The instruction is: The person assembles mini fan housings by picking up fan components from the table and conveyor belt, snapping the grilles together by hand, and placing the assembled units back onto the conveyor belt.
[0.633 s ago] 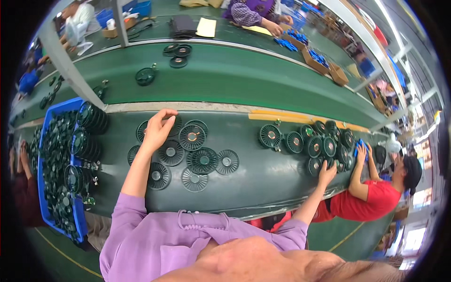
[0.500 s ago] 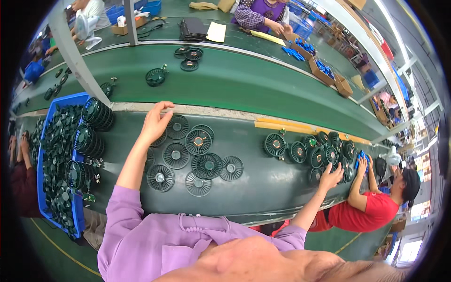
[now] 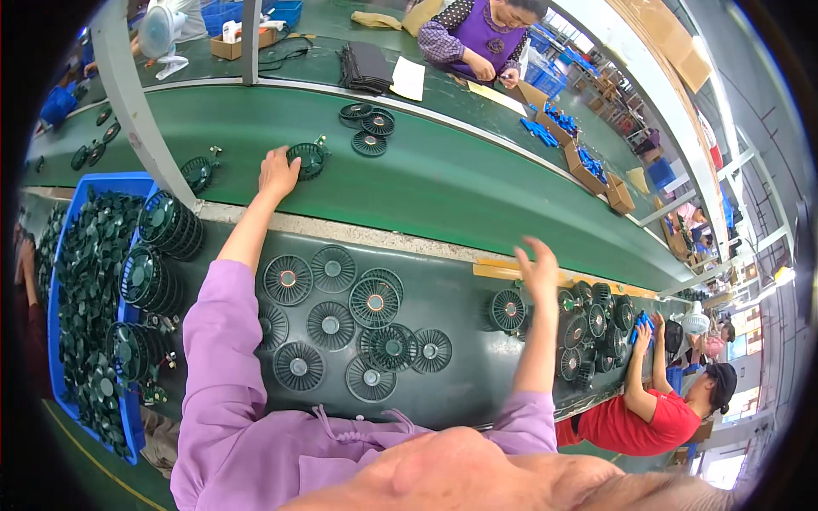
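My left hand (image 3: 279,175) reaches over the green conveyor belt, its fingers at the left rim of a dark green round fan housing (image 3: 308,160) with a small circuit board at its edge. I see no firm grip on it. Slightly smeared by motion, my right hand (image 3: 538,266) hangs above the bench's far edge, near a yellow strip (image 3: 494,271), fingers apart and holding nothing. Between my arms lie several round slatted fan covers (image 3: 331,325), some overlapping. Below my right hand is an assembled fan housing (image 3: 507,310), partly beside my forearm.
A blue crate (image 3: 58,341) of small dark green parts stands at left, beside stacked round housings (image 3: 146,277). Several fan housings (image 3: 596,319) crowd the bench at right, near a co-worker in red (image 3: 652,417). A grey post (image 3: 141,102) rises by the belt (image 3: 409,179).
My left hand has gone forward from the bench to the fan housing on the belt. My right hand has left the right-hand cluster, moving left and away from me. The view has shifted slightly.
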Demonstrator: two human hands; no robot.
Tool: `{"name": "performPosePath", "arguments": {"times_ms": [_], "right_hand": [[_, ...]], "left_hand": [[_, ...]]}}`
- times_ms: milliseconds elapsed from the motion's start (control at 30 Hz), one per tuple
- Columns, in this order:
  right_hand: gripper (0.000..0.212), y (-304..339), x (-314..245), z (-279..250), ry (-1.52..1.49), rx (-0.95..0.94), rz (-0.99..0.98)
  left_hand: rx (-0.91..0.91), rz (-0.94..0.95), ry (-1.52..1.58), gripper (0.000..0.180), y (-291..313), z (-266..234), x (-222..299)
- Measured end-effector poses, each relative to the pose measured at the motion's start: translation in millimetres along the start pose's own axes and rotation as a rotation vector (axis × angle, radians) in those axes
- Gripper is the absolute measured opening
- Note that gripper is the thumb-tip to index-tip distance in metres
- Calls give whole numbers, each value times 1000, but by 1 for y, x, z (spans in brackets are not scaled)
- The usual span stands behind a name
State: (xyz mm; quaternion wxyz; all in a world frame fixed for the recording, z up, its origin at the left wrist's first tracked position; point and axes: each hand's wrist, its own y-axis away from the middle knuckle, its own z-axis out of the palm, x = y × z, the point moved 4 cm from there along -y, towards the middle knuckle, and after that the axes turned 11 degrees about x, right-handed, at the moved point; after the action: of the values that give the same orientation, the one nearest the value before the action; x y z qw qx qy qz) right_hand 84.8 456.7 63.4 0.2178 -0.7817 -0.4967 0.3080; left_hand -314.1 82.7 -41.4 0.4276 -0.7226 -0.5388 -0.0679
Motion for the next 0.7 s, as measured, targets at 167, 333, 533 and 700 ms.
{"name": "performPosePath", "arguments": {"times_ms": [167,333,533,700], "right_hand": [[52,-90,-93,150,-383,-209,-54],[90,-177,-141,288,-256,-354,-68],[104,-218,-191,359,64,-480,-9],[68,-214,-169,370,91,-467,59]], "left_hand": [[-56,-9,84,17,4,-10,-27],[117,62,362,14,40,-38,-15],[86,52,372,15,40,-41,-13],[62,-9,398,15,35,-45,-14]]}}
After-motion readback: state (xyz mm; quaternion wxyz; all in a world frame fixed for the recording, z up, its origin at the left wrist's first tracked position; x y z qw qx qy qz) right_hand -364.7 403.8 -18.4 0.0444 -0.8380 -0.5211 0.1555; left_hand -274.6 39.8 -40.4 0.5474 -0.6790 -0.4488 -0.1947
